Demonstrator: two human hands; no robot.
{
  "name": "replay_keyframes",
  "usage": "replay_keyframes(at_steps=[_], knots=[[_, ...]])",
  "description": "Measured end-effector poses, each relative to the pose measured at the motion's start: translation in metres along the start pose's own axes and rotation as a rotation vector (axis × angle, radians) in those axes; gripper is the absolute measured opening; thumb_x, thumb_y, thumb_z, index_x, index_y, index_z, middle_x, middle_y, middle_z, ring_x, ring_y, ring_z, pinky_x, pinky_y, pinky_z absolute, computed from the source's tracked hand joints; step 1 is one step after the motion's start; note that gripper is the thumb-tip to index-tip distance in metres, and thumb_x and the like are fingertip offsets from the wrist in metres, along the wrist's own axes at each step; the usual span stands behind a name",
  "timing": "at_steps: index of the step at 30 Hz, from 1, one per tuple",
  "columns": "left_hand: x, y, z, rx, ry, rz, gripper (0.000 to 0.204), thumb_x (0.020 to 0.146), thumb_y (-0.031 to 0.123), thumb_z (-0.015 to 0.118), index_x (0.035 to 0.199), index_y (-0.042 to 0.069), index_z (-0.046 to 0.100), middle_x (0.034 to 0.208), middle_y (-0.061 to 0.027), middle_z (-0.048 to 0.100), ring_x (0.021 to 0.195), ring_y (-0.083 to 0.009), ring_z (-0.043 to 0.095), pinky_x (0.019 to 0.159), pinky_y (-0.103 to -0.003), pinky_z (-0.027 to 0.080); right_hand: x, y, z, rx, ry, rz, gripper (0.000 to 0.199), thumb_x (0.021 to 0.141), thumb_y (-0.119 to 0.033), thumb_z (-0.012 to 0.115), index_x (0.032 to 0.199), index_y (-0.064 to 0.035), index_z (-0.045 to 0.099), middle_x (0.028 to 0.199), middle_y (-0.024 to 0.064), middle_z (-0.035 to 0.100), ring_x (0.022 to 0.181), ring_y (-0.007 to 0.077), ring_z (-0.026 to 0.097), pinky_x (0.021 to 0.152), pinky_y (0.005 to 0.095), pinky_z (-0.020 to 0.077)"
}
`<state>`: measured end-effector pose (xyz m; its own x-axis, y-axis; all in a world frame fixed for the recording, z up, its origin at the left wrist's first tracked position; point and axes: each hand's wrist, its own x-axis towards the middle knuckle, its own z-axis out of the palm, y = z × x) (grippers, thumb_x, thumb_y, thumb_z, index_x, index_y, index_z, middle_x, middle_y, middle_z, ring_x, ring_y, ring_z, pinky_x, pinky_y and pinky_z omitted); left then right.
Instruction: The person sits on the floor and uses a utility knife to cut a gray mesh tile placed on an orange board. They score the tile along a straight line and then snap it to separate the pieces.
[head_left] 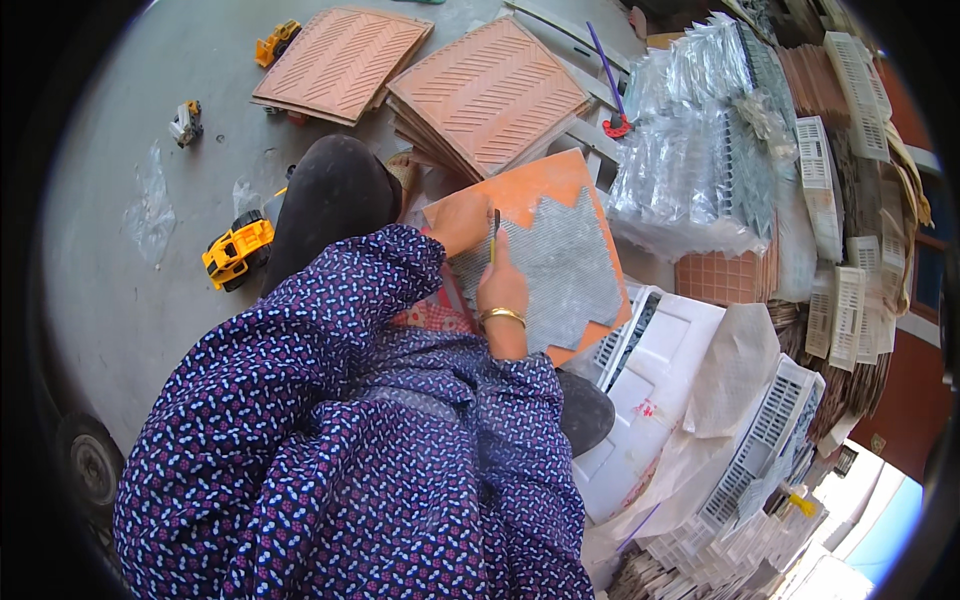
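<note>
A grey, finely ribbed sheet with zigzag edges (570, 265) lies on an orange board (540, 185) across my lap. My right hand (503, 287), with a gold bangle at its wrist, is closed around a thin tool with a yellowish shaft and dark tip (496, 222); its exact kind is too small to make out. The tool points away from me, over the left part of the grey sheet. My left hand (462, 224) rests at the board's left side, just beside the tool tip. Its fingers are not clear enough to tell whether it grips anything.
Stacks of orange herringbone-patterned tiles (490, 95) stand beyond the board. Plastic-wrapped packs (690, 140) and white slotted crates (765, 440) crowd the right. A yellow toy truck (238, 250) sits left of my knee. A purple-handled tool (606, 70) leans at the back.
</note>
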<state>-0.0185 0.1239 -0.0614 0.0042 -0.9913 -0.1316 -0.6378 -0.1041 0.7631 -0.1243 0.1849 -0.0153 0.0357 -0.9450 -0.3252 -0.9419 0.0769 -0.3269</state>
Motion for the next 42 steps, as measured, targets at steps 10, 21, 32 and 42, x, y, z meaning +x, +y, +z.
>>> replay_keyframes(at_steps=[10, 21, 32, 42], knots=[[0.000, -0.004, 0.004, 0.003, 0.049, 0.019, 0.008, 0.065, 0.012, 0.054, 0.064, 0.008, 0.060, 0.066, -0.0138, 0.058, 0.064, -0.0301, 0.057, 0.057, -0.039, 0.044, -0.006, -0.012, 0.004, -0.119, 0.003, 0.052, 0.054, 0.076, -0.008, 0.043, 0.127, -0.0139, 0.028, 0.067, 0.0204, 0.056, 0.060, 0.0359, 0.055, 0.054, 0.0439, 0.0425], [0.002, -0.005, 0.008, -0.056, 0.078, 0.011, 0.007, 0.065, 0.010, 0.054, 0.063, 0.007, 0.059, 0.064, -0.0137, 0.057, 0.063, -0.0302, 0.057, 0.057, -0.038, 0.044, -0.022, -0.018, 0.005, -0.066, -0.027, 0.106, 0.053, 0.076, -0.009, 0.043, 0.127, -0.0115, 0.027, 0.068, 0.0228, 0.056, 0.062, 0.0371, 0.055, 0.053, 0.0442, 0.0423], [0.006, -0.004, 0.001, -0.133, 0.025, -0.053, 0.008, 0.066, 0.010, 0.054, 0.064, 0.004, 0.059, 0.067, -0.0174, 0.058, 0.064, -0.0330, 0.057, 0.059, -0.039, 0.046, -0.040, -0.014, 0.009, -0.058, -0.041, 0.102, 0.054, 0.076, -0.008, 0.043, 0.127, -0.0110, 0.027, 0.068, 0.0243, 0.056, 0.061, 0.0387, 0.054, 0.054, 0.0453, 0.0416], [0.004, -0.006, 0.001, -0.173, 0.029, -0.052, 0.008, 0.066, 0.012, 0.057, 0.066, 0.005, 0.059, 0.066, -0.0161, 0.058, 0.063, -0.0317, 0.057, 0.058, -0.037, 0.045, -0.048, -0.002, 0.011, 0.032, -0.088, 0.104, 0.060, 0.076, -0.010, 0.048, 0.130, -0.0146, 0.022, 0.070, 0.0231, 0.056, 0.062, 0.0379, 0.055, 0.056, 0.0451, 0.0428]])
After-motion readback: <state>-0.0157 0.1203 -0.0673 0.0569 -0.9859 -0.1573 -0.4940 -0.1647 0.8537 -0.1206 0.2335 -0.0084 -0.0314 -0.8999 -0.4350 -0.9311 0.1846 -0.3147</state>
